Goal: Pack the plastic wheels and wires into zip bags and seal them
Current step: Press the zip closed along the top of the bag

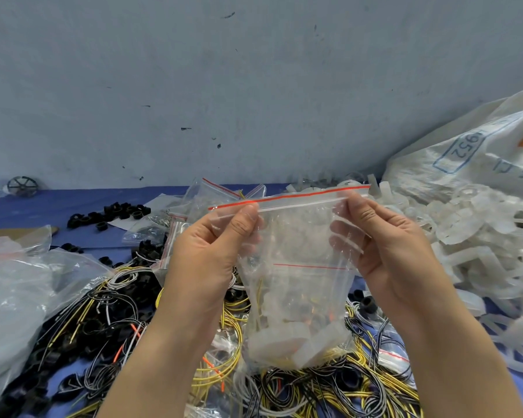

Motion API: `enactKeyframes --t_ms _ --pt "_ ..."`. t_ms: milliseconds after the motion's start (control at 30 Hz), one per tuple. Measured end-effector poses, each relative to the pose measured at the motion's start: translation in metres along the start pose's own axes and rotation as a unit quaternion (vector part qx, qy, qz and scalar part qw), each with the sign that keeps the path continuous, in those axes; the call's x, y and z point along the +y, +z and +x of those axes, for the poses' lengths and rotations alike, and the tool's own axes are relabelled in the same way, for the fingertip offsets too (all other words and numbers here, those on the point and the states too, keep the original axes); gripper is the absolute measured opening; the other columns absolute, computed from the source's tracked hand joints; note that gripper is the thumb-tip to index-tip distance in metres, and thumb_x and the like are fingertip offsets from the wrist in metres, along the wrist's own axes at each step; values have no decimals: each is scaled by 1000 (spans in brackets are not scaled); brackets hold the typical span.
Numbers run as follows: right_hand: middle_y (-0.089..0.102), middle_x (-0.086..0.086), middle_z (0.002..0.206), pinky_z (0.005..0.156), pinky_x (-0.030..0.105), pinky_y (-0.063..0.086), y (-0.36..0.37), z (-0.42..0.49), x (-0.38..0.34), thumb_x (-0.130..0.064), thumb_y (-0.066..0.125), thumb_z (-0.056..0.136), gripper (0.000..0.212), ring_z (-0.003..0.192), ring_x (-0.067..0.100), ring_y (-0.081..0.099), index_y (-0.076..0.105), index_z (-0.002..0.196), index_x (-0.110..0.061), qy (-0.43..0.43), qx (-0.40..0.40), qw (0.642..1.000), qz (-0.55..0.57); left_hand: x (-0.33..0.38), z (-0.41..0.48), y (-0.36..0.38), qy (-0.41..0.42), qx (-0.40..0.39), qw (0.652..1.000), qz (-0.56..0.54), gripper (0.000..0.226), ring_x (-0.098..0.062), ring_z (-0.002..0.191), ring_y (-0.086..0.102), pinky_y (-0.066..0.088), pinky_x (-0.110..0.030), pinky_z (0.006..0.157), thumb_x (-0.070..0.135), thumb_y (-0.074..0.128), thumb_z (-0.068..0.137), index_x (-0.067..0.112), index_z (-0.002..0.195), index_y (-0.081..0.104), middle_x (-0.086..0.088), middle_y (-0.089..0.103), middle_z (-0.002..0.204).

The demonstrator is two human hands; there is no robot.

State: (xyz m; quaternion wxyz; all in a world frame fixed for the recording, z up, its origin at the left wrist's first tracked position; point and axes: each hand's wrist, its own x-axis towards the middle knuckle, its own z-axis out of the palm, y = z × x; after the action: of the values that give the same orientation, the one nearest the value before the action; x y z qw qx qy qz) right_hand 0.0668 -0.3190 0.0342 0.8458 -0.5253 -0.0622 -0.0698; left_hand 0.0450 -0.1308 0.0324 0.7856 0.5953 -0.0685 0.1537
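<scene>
Right now your left hand (206,251) and right hand (387,242) each pinch one end of the zip bag's (299,267) top strip, holding it up off the blue table cover (43,206). White plastic wheels (284,348) sit in its bottom. Can't tell if the seal is closed. Directly underneath is a tangle of wires (314,384). On your right are a loose wheel heap (471,236) and a woven sack (480,152). On your left are a clear plastic bag (18,291) and black caps (115,214). Spare zip bags (212,194) lie behind.

Table (43,206) crowded; little bare room.
Near edge and middle choked by wire tangle (284,384); white wheel heap (480,236) and woven sack (465,152) block right side; clear bags (18,285) crowd left edge. Bare blue only along far-left edge, beside black rings (115,214).
</scene>
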Motion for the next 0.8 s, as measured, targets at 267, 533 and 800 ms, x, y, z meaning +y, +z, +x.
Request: enactKeyframes --t_ms 267,533,800 --pt "77 1 86 64 20 55 5 0 -3 -32 73 74 13 73 10 70 81 81 -25 -70 25 996 -52 22 8 -20 25 -51 981 183 14 -6 77 72 51 -12 64 26 74 74 21 86 72 5 76 85" --pt "77 2 87 68 22 55 11 -3 -5 -33 76 76 20 75 12 69 81 94 -24 -118 2 988 -102 68 27 -19 78 -206 856 468 15 -5 73 67 51 -21 68 47 61 84 38 91 71 15 71 80" --pt "76 -2 83 70 25 58 11 -4 -5 -40 77 68 27 72 11 66 81 92 -27 -116 -18 988 -103 61 35 20 126 -251 813 510 23 1 50 50 35 -12 48 42 56 94 26 84 69 19 56 57"
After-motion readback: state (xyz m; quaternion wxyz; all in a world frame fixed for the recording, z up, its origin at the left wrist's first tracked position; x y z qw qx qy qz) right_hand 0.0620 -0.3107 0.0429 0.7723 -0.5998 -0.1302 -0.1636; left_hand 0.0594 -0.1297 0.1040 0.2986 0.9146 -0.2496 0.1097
